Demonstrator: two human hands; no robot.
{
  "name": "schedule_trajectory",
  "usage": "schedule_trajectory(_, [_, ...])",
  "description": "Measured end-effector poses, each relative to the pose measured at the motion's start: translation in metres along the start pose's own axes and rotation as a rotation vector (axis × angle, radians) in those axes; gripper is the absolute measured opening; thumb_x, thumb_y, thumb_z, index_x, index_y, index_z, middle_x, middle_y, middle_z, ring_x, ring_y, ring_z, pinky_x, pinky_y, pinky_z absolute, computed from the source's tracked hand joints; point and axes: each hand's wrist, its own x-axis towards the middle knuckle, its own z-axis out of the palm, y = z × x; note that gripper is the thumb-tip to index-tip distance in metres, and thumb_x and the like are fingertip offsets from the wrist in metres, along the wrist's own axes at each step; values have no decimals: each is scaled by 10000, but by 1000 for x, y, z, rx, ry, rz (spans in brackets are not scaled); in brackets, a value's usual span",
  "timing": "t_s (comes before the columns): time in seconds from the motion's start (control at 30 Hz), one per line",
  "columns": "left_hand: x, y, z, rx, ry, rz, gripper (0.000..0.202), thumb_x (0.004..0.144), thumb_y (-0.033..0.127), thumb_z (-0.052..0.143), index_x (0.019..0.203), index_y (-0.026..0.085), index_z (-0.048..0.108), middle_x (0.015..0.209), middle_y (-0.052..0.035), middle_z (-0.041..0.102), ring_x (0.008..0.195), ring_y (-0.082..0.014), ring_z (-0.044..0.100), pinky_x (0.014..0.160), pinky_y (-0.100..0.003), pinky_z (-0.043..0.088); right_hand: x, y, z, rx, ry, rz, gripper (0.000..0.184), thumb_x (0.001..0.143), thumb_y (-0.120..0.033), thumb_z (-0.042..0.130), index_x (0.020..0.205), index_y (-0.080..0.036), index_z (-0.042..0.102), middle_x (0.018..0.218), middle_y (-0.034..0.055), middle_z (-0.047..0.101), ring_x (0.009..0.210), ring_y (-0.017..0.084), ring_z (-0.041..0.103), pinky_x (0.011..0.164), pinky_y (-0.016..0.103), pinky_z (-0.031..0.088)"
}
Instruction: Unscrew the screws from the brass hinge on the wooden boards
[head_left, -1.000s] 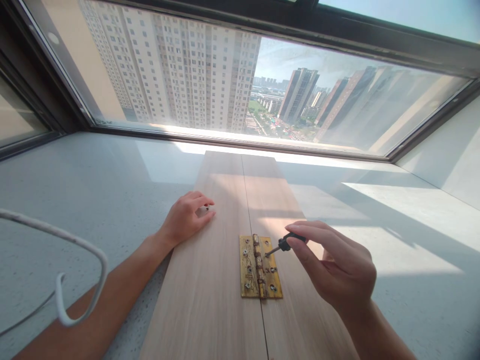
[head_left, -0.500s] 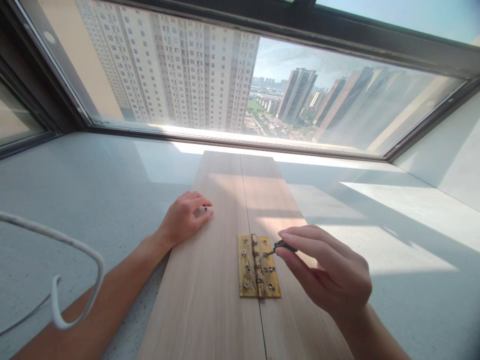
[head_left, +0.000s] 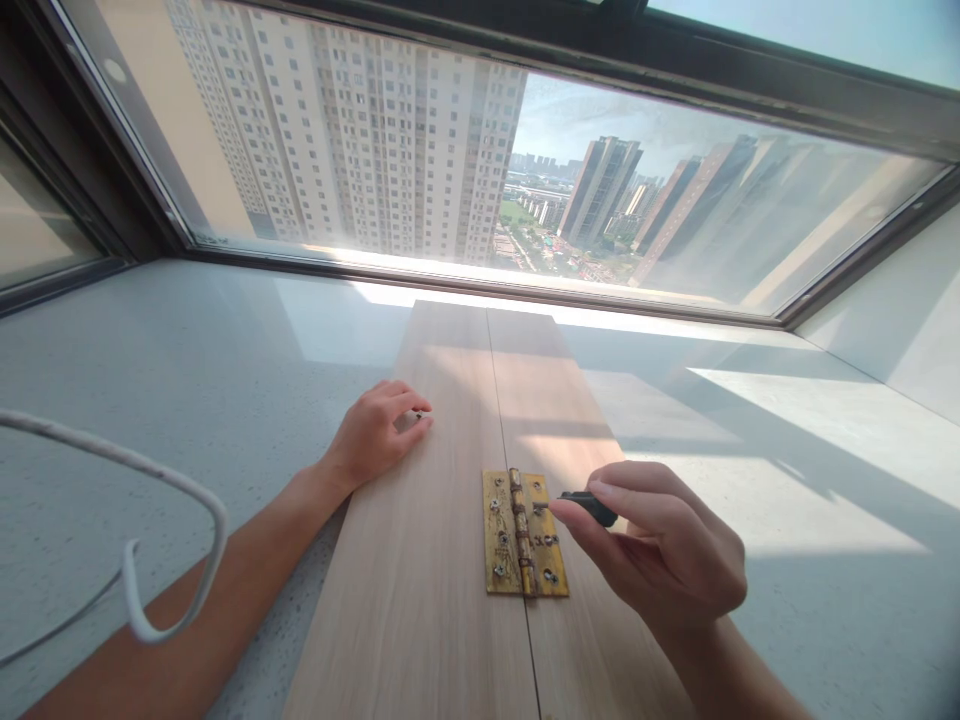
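My right hand [head_left: 660, 540] grips a small screwdriver [head_left: 589, 507] by its black handle, between thumb and fingers. Its metal tip meets a screw on the right leaf of a worn brass hinge [head_left: 523, 535]. The hinge lies flat across the seam between two pale wooden boards [head_left: 420, 600], and several screws sit in its holes. Farther up, on the left board's edge, my left hand [head_left: 379, 435] rests with thumb and fingers curved and apart. Tiny dark pieces [head_left: 418, 414], perhaps screws, show in the gap between them; whether the fingers touch these I cannot tell.
A white cable [head_left: 217, 530] loops in front of my left forearm. The boards lie on a speckled pale sill [head_left: 247, 370] that runs to a dark-framed window [head_left: 525, 290]. Tall buildings show through the glass. A white wall [head_left: 900, 310] stands at the right.
My right thumb and fingers have shifted their grip, so more of the black handle shows. The whole view has slid slightly right. My left hand stays in place on the board.
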Motion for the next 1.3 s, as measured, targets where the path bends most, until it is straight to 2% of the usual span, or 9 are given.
schedule_trajectory(0.1, [0, -1, 0, -4, 2, -2, 161, 844, 258, 535, 885, 179, 669, 892, -55, 647, 864, -197, 573, 802, -330, 454, 1, 1, 1, -6, -1, 3, 314, 646, -88, 789, 859, -199, 587, 693, 13, 621, 571, 137, 601, 429, 242, 494])
schedule_trajectory(0.3, [2, -1, 1, -17, 20, 13, 150, 835, 250, 552, 866, 166, 673, 868, -53, 644, 835, -196, 567, 781, -335, 449, 2, 5, -2, 46, 122, 30, 322, 618, 17, 764, 840, -165, 618, 694, 1, 624, 587, 127, 592, 421, 240, 485])
schedule_trajectory(0.5, [1, -2, 1, -25, 15, 8, 153, 836, 254, 556, 872, 165, 675, 871, -52, 642, 839, -196, 567, 775, -333, 445, 0, 8, 2, 35, 96, 50, 317, 614, 25, 770, 828, -144, 608, 692, 12, 617, 600, 126, 585, 431, 238, 479])
schedule_trajectory(0.63, [0, -2, 2, -28, 17, 11, 146, 835, 247, 557, 864, 165, 674, 863, -50, 640, 833, -194, 566, 774, -333, 444, 4, 4, 2, -19, 65, 4, 316, 622, 7, 774, 823, -153, 589, 683, 15, 606, 593, 127, 588, 428, 228, 473])
schedule_trajectory(0.8, [0, -1, 2, -27, 20, 14, 143, 833, 242, 559, 863, 164, 675, 861, -50, 639, 832, -194, 565, 774, -334, 443, 7, -7, 0, 32, -49, -19, 321, 646, -56, 785, 893, -166, 610, 737, 27, 618, 611, 131, 592, 465, 247, 501])
schedule_trajectory(0.97, [1, -2, 2, -30, 21, 10, 144, 836, 243, 557, 856, 164, 677, 855, -47, 639, 827, -191, 565, 775, -330, 441, 3, -9, -2, 258, -124, 192, 370, 705, -28, 724, 1026, -199, 656, 868, 44, 671, 749, 165, 643, 593, 291, 548])
schedule_trajectory(1.13, [1, -2, 1, -33, 9, 5, 139, 835, 237, 558, 858, 167, 676, 854, -43, 641, 826, -189, 565, 778, -330, 438, 4, -15, 0, 222, -116, 500, 244, 785, -85, 659, 973, -239, 688, 899, 16, 706, 824, 166, 652, 713, 301, 535])
schedule_trajectory(1.23, [1, -2, 2, -29, 5, -2, 137, 836, 238, 556, 855, 169, 673, 855, -41, 641, 820, -187, 565, 774, -330, 437, 5, -30, 7, 355, -119, 705, 197, 881, -132, 521, 924, -251, 671, 835, -2, 662, 790, 141, 609, 675, 272, 495])
schedule_trajectory(1.3, [0, -2, 2, -26, 4, -6, 136, 836, 243, 557, 857, 172, 672, 857, -40, 642, 818, -187, 565, 773, -331, 436, 3, -41, 16, 518, -34, 785, 245, 893, -125, 432, 833, -242, 639, 731, -14, 578, 697, 124, 542, 590, 253, 437])
